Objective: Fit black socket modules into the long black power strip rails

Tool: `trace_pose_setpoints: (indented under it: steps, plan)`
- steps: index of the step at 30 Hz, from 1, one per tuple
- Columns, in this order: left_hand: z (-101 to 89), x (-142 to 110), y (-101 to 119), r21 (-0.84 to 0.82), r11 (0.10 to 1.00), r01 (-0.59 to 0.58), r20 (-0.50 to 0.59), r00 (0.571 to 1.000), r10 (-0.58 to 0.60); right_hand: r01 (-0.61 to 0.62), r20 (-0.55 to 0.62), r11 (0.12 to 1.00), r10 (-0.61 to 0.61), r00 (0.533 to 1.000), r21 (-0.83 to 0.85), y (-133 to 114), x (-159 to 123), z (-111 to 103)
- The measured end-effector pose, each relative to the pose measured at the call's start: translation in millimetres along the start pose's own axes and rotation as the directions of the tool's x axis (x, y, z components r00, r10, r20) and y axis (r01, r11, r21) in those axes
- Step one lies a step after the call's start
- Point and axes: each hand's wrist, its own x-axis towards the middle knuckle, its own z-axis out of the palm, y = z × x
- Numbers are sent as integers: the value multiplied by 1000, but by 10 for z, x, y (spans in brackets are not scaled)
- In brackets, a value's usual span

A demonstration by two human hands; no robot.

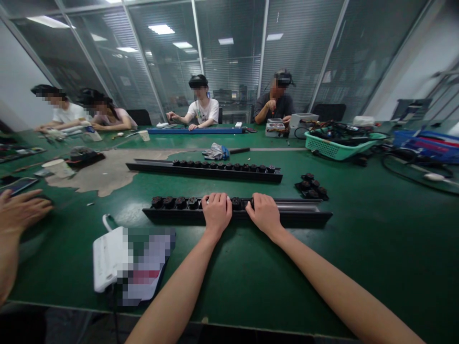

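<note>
In front of me a long black power-strip housing (308,219) lies crosswise, an open channel with round black socket modules (180,203) seated in a row along its left part. My left hand (217,212) is closed over the middle of the housing, fingers curled across the row and hiding what is beneath. One socket module (235,203) shows between my hands. Just right of it, my right hand (264,212) has its fingers curled down round a dark socket module, mostly hidden at the channel. The channel is bare to the right of that hand.
Behind lies a second housing (204,172) with sockets; loose sockets (311,186) are piled at right. A white device (111,260) and a blurred packet (148,267) lie front left. Another person's hand (23,210) rests at left. A green basket (337,147) holds cables; people sit opposite.
</note>
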Motion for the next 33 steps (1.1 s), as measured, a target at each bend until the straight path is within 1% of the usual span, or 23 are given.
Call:
trace_pose_setpoints:
  steps: [7,18,28,33]
  plan:
    - [9,-13,15,8,1000,10,-24,1000,-9,-1,5,1000,1,1000,-26,1,0,22]
    - [-10,-38,85,12,1000,-17,-47,999,17,3,-24,999,-4,1000,-47,6,-11,40]
    - [11,-35,92,-1,996,-85,-54,995,85,-6,-40,997,3,999,-77,-21,-19,41]
    - [13,-48,147,-12,989,-148,-65,987,147,-34,-52,994,29,998,-107,-8,-24,67]
